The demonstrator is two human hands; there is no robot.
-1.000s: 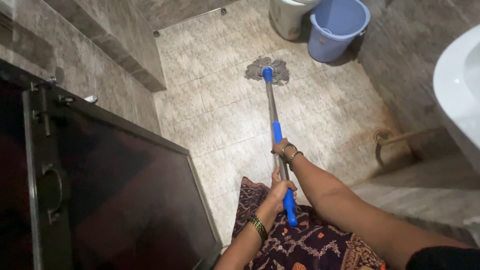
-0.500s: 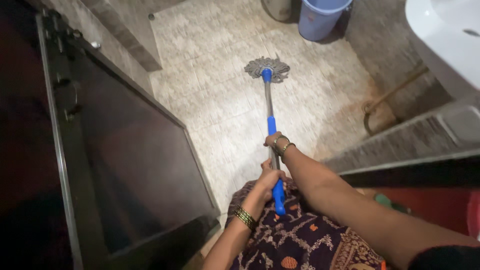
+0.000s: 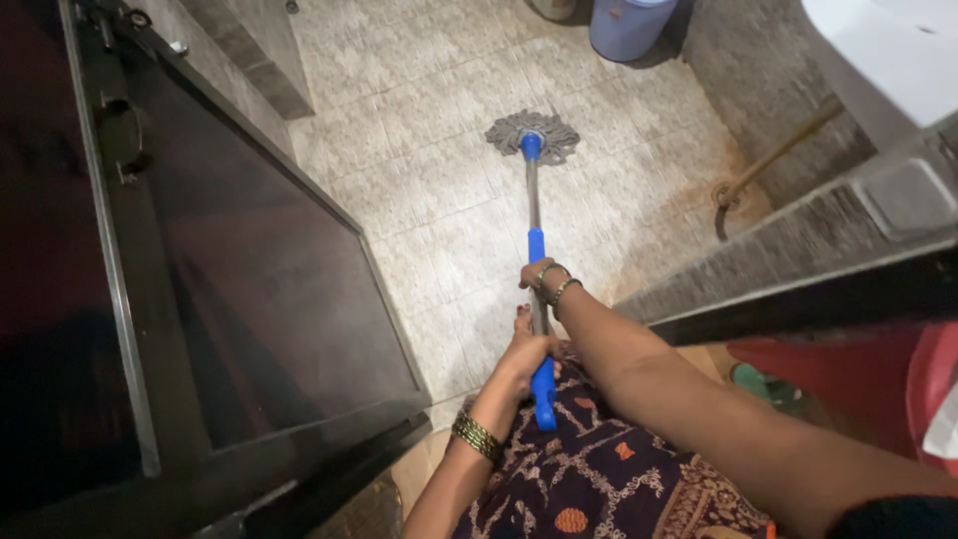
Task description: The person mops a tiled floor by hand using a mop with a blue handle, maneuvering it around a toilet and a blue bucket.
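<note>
I hold a mop with a metal shaft (image 3: 533, 195) and blue grips. Its grey string head (image 3: 532, 133) rests flat on the pale tiled bathroom floor (image 3: 419, 150). My right hand (image 3: 536, 276), with bangles at the wrist, grips the shaft just below the upper blue sleeve. My left hand (image 3: 526, 352), also with a bangle, is closed around the blue end grip close to my body. My patterned dark garment (image 3: 589, 469) fills the bottom of the view.
A dark open door (image 3: 230, 289) stands along the left. A blue bucket (image 3: 629, 22) sits at the far wall. A white basin (image 3: 888, 55) is at the upper right above a pipe and floor drain (image 3: 726, 195). A tiled threshold (image 3: 798, 255) runs on the right.
I have stepped back out of the doorway: the bucket and basin slid toward the top edge. The mop head has been pulled back from the bucket. Both hands keep their grip.
</note>
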